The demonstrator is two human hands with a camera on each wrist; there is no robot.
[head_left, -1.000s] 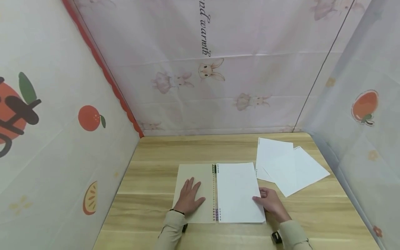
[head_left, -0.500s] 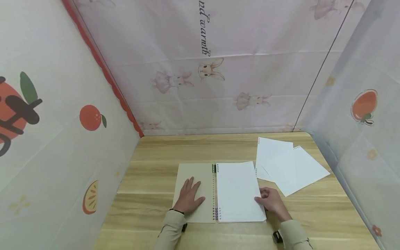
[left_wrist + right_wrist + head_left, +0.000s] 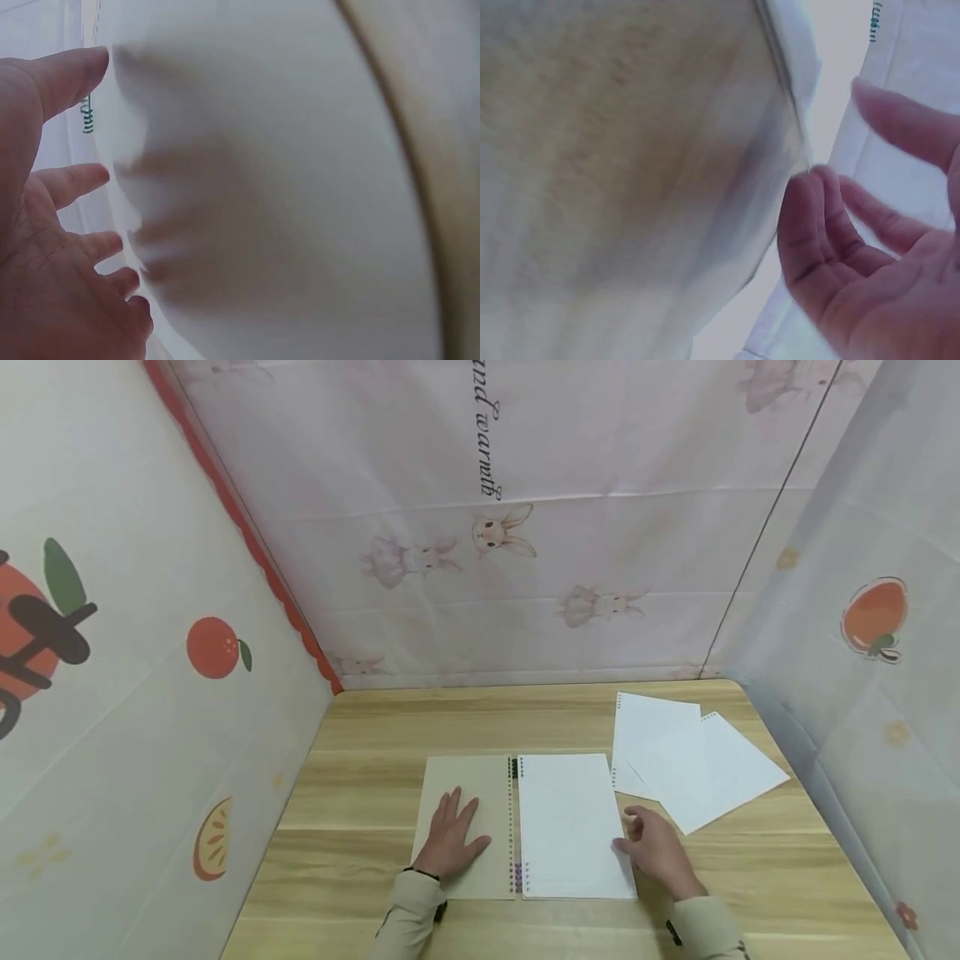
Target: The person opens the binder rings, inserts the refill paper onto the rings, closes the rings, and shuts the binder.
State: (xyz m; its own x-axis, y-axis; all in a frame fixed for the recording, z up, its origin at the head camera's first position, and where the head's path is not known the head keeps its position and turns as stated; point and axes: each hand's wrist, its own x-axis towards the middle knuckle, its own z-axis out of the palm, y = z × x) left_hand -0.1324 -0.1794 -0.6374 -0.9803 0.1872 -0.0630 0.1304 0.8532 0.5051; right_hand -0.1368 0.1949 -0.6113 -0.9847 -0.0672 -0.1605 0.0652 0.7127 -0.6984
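Observation:
An open ring-bound notebook lies flat in the head view, with its beige cover point(image 3: 483, 827) on the left and a stack of white pages point(image 3: 570, 827) on the right. Green rings point(image 3: 515, 768) show at the top of the spine and purple rings point(image 3: 518, 877) at the bottom. My left hand point(image 3: 450, 843) rests palm down on the beige cover, fingers spread. At the right edge of the pages is my right hand point(image 3: 660, 852), its thumb over the margin and its fingers bent beside the edge. The right wrist view shows thumb and fingers point(image 3: 802, 232) apart.
Loose white punched sheets point(image 3: 712, 768) overlap on the wooden table point(image 3: 360, 718), behind and right of the notebook. Printed fabric walls point(image 3: 465, 635) enclose the table at the back and both sides.
My right thumb and fingers have moved apart a little at the page edge. The slightly fanned lower right page corners now lie even. My left hand stays on the cover.

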